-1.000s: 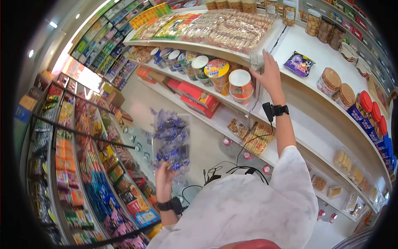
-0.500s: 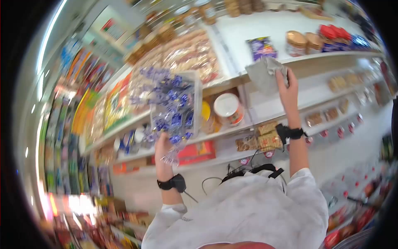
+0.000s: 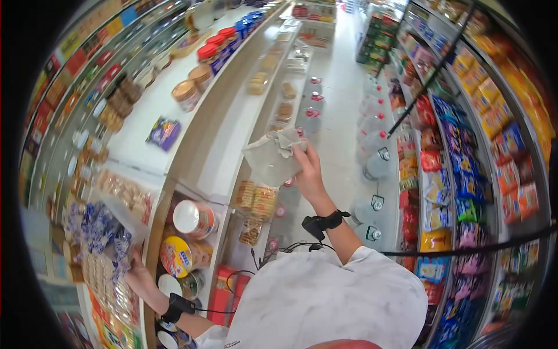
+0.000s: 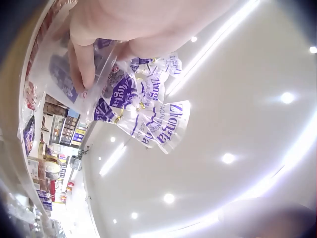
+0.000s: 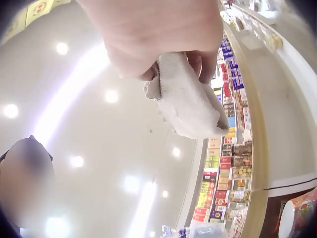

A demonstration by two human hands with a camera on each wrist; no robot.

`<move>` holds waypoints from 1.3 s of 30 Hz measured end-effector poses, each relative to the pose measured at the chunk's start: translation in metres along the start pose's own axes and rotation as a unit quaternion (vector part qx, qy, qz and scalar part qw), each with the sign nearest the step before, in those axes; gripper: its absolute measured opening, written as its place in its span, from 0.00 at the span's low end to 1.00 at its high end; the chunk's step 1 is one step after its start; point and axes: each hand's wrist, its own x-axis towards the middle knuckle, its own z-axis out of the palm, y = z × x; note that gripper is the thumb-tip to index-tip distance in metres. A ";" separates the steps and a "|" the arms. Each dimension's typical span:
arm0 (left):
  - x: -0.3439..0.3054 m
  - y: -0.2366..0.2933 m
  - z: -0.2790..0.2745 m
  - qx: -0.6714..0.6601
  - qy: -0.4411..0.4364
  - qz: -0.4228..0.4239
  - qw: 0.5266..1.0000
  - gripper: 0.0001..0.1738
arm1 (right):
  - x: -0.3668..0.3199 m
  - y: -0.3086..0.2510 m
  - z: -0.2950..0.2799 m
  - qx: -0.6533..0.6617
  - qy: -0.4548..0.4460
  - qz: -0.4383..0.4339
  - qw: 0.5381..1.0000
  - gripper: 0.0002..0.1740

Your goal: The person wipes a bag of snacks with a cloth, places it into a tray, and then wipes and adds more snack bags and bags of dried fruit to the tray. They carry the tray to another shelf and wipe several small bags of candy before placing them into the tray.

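My left hand [image 3: 139,276] grips the edge of a clear plastic tub [image 3: 127,214] filled with candies in purple-and-white twist wrappers [image 3: 97,230]. Its fingers [image 4: 83,67] curl over the tub wall in the left wrist view, and several wrappers [image 4: 148,106] jut out beside them. The tub is held above the shelf with the flat biscuit packs. A crumpled pale grey cloth [image 3: 270,158] hangs from my right hand [image 3: 309,171], in front of the shelves. In the right wrist view the cloth [image 5: 185,101] is bunched between thumb and fingers.
On the white top shelf lie a purple snack bag [image 3: 164,133], tan-lidded jars [image 3: 186,95] and red-lidded jars [image 3: 210,54]. Instant noodle cups [image 3: 195,219] stand a level lower. Water bottles [image 3: 378,166] line the aisle floor beside a snack rack [image 3: 459,168].
The right hand, earlier at the shelf edge, now holds the grey cloth away from it. The candy tub has been raised from over the aisle to above the shelf. The view has turned right.
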 end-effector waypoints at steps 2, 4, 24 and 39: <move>0.024 0.003 0.007 -0.036 -0.008 -0.006 0.999 0.29 | -0.013 -0.008 -0.015 0.093 0.025 -0.009 0.995 0.18; 0.023 0.011 0.035 -0.083 0.020 -0.054 0.995 0.28 | -0.028 -0.012 -0.048 0.077 0.023 -0.043 0.996 0.18; -0.126 -0.002 0.044 0.073 0.023 0.021 0.997 0.19 | -0.050 0.011 -0.122 0.208 0.092 0.227 0.947 0.24; -0.404 0.086 0.006 0.041 0.271 0.278 0.920 0.06 | -0.059 0.051 -0.071 0.061 -0.023 0.351 0.934 0.25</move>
